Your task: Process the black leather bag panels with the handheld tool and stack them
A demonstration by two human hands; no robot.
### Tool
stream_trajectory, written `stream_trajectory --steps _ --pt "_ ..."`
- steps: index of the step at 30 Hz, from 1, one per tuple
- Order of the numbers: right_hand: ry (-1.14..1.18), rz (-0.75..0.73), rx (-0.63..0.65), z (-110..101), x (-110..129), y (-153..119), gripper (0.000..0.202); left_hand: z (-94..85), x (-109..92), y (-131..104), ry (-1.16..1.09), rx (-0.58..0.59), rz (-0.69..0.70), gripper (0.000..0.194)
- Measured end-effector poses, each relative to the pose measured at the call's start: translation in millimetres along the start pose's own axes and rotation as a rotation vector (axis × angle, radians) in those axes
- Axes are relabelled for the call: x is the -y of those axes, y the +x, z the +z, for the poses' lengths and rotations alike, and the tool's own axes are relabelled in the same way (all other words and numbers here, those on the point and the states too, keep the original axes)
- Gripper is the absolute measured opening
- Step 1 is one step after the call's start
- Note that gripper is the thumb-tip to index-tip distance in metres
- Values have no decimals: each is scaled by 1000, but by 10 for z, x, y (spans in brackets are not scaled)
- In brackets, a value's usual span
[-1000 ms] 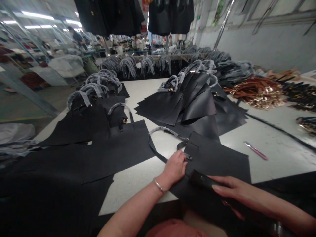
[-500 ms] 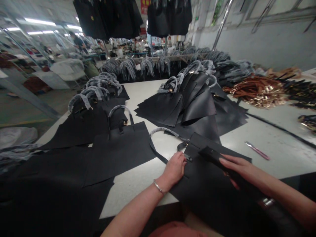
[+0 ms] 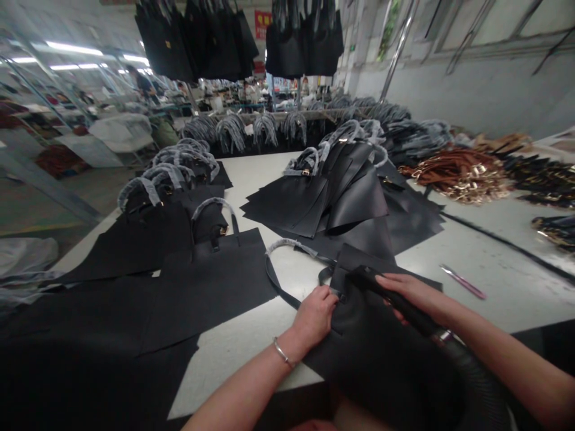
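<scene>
A black leather bag panel (image 3: 386,353) lies in front of me, running over the table's near edge. My left hand (image 3: 317,311) is closed at its upper left, pinching the end of a short black strap (image 3: 339,295) against the panel. Beside it curves a bag handle (image 3: 287,243) wrapped in clear film, its black end trailing on the table. My right hand (image 3: 408,294) is wrapped around a black hand tool (image 3: 399,302) with a ridged hose (image 3: 478,371) at its rear. The tool's front end is over the panel, just right of my left fingers; whether they touch is unclear.
Black panels with wrapped handles are piled at the left (image 3: 211,281) and centre back (image 3: 314,191). A pink-handled cutter (image 3: 462,281) lies on the white table (image 3: 507,257) at right. Brown straps with gold hardware (image 3: 462,173) are heaped behind. Black bags (image 3: 305,42) hang overhead.
My right hand has brought the black tool left and lower, closer to my left fingers. My left hand keeps its hold on the strap. The view has shifted slightly.
</scene>
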State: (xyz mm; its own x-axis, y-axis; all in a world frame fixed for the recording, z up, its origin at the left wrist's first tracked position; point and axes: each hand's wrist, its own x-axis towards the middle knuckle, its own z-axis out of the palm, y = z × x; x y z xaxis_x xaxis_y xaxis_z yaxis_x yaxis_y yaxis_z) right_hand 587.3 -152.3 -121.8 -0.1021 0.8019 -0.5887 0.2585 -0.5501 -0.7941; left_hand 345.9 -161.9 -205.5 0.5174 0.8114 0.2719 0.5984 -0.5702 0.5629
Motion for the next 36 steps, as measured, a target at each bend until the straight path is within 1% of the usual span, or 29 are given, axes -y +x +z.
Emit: stream_trajectory --steps 3,5,7,9,11,12,13,16,18,20,23,25,28,30,32,36 --pt "19 -114 -93 90 44 15 47 -30 -32 -19 50 -11 -12 18" --pt "37 -158 -137 143 48 -25 50 -49 -44 -17 82 -21 -36 14" --pt "32 -169 -156 182 29 -91 53 -62 -38 24 89 -36 -119 11" --pt "5 -175 -165 208 -14 -157 55 -63 -13 121 82 -74 -260 14" --pt "-30 -184 -172 226 -82 -197 58 -54 24 261 110 -140 -379 26" --pt "-47 -194 -173 234 -122 -203 59 -47 44 337 139 -162 -413 31" --pt "-58 -207 -173 240 -165 -202 62 -39 64 411 171 -164 -432 32" --pt "-42 -251 -191 256 -276 -179 68 -30 125 578 223 -111 -471 21" --pt "1 -280 -214 268 -308 -175 68 -45 176 631 190 -126 -499 20" --pt "37 -308 -234 280 -295 -190 66 -74 245 648 103 -191 -524 21" --pt "69 -350 -243 276 -218 -222 66 -124 389 638 -204 -292 -627 19" --pt "75 -326 -204 251 -161 -235 66 -149 489 620 -404 -310 -707 13" --pt "97 -271 -155 202 -111 -227 63 -169 588 580 -568 -272 -765 11" --pt "141 -269 -175 181 -109 -196 61 -175 602 549 -689 -255 -763 14" --pt "183 -257 -205 170 -123 -143 56 -176 588 516 -810 -253 -726 17" --pt "277 -198 -211 135 -155 -11 34 -168 558 460 -1002 -309 -636 27"
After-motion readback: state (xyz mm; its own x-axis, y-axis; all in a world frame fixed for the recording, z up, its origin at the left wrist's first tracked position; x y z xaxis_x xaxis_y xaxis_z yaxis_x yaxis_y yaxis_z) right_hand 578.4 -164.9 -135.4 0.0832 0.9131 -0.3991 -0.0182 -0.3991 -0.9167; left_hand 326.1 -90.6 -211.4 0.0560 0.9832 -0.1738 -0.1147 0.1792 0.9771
